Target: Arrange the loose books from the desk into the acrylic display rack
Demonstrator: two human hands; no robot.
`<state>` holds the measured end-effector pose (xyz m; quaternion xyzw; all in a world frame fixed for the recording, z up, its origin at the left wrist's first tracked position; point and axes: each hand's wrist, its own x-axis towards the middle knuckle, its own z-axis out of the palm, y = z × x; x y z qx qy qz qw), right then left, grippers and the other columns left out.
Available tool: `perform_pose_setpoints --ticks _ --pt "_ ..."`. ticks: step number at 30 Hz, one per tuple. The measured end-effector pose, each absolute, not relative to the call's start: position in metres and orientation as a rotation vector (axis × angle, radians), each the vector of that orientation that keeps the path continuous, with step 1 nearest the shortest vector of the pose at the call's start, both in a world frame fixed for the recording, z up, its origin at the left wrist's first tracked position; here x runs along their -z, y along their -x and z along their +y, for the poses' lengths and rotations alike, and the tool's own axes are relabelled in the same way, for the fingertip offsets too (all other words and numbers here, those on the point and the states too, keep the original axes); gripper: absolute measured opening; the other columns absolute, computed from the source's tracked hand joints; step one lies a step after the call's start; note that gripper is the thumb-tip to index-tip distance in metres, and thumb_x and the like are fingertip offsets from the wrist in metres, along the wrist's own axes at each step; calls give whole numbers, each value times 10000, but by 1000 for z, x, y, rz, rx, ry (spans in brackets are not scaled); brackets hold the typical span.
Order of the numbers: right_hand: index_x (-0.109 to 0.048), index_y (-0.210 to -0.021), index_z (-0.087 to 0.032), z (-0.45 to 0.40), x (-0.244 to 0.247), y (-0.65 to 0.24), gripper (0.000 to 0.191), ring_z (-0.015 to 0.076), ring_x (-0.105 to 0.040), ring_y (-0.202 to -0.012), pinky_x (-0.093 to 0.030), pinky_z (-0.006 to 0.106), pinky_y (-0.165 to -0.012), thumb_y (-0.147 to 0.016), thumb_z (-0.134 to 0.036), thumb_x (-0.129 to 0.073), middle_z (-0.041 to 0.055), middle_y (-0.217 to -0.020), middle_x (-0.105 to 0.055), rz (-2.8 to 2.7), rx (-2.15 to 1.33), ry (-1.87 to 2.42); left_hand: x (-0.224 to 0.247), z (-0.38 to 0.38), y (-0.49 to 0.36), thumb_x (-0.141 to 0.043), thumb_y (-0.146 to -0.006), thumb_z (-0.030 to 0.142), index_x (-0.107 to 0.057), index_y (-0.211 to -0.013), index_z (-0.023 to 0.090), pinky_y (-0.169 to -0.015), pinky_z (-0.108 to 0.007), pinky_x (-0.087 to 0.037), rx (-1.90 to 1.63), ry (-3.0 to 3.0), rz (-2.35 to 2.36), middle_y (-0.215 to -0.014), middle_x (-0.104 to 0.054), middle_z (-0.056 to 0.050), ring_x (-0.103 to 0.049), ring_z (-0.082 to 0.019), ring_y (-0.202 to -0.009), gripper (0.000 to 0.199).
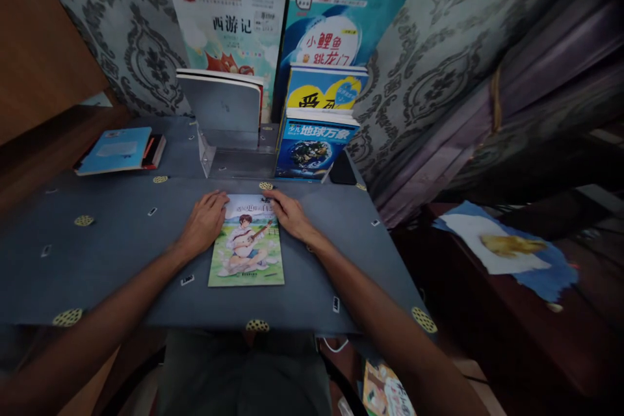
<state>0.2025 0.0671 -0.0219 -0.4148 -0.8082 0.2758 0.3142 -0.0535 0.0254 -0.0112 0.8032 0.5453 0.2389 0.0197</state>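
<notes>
A thin book (247, 244) with a guitar player on its green cover lies flat on the grey patterned tablecloth (121, 240). My left hand (203, 221) rests at the book's upper left edge, fingers stretched forward and lying close together on the cloth and edge. At the upper right corner is my right hand (291, 213), its fingers extended, with a fingertip by the top edge. Neither hand grips the book; it stays flat between them.
Behind the book, a clear rack (207, 156) holds several upright books, among them a blue one with a globe (312, 151). A dark phone-like object (343, 169) lies beside it. Blue-covered books (117, 149) lie at the left. A cloth (507, 247) is at the right.
</notes>
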Motion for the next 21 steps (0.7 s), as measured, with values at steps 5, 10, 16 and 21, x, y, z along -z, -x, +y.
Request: perform_pose_setpoints --ticks 5,10,16,21 --pt "-602 -1297 -200 65 19 -203 372 229 -606 -1197 -451 402 -1046 -965 -191 -435 97 -1277 -675 -2127 -672 1168 11 25 53 -364 -956 203 -607 -1161 171 -1054 -494 -457 -715 -2497 1718 -1321 -647 -136 -518 -288 -1318 320" --pt "-602 -1309 -180 61 22 -202 394 246 -553 -1295 -418 442 -1109 -951 -159 -438 113 -1338 -648 -2159 -635 1135 7 24 52 -357 -962 222 -596 -1201 159 -1056 -489 -447 -648 -2490 1758 -1303 -661 -139 -511 -292 -1324 344" --pt "-629 -1277 -190 36 20 -207 411 238 -548 -1311 -431 456 -1114 -948 -119 -392 116 -1343 -644 -2136 -618 1102 6 24 51 -341 -961 211 -575 -1236 129 -1073 -493 -419 -626 -2462 1759 -1299 -656 -157 -489 -300 -1330 370" --pt "-678 -1211 -220 3 10 -217 372 234 -619 -1200 -495 431 -1041 -967 -133 -411 93 -1241 -693 -2138 -673 1092 4 23 51 -343 -966 223 -580 -1231 126 -1071 -508 -410 -600 -2448 1758 -1326 -640 -168 -480 -311 -1337 368"
